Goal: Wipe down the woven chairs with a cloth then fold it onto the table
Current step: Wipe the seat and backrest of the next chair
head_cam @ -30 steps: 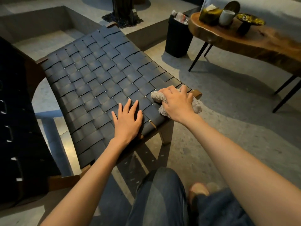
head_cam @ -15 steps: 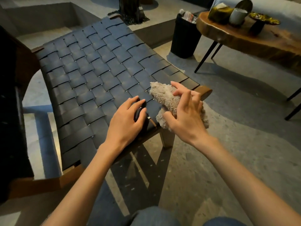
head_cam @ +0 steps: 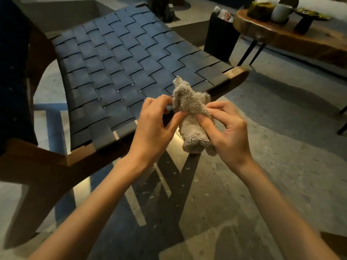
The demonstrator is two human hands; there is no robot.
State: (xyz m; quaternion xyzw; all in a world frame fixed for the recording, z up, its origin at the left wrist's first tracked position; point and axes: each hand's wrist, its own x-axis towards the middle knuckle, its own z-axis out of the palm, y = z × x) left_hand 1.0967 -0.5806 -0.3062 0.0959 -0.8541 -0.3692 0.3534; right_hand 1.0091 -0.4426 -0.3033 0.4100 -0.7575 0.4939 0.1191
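Both hands have left the seat since one second ago: the left hand (head_cam: 152,124), which was lying flat on the woven chair (head_cam: 116,72), has come up to join the right hand (head_cam: 231,132), and the cloth (head_cam: 189,106) is lifted off the straps. In the head view the cloth is now in the air between the two hands, over the front edge of the seat and not touching it. It is bunched, not spread. The left hand pinches its left side between thumb and curled fingertips; the right hand pinches the right side with the thumb pressed in the pile and the fingers behind. I judge that the wiping of this chair is finished or paused, and that the person begins to sort the cloth for folding; the table (head_cam: 277,37) is well apart, at the upper right. Beside it stands a black bin (head_cam: 219,40) with some light papers or wrappers showing at the top. On the table a pale cup (head_cam: 281,11) stands, its inside hidden, and a dark dish (head_cam: 308,17) on a foot carries something yellowish
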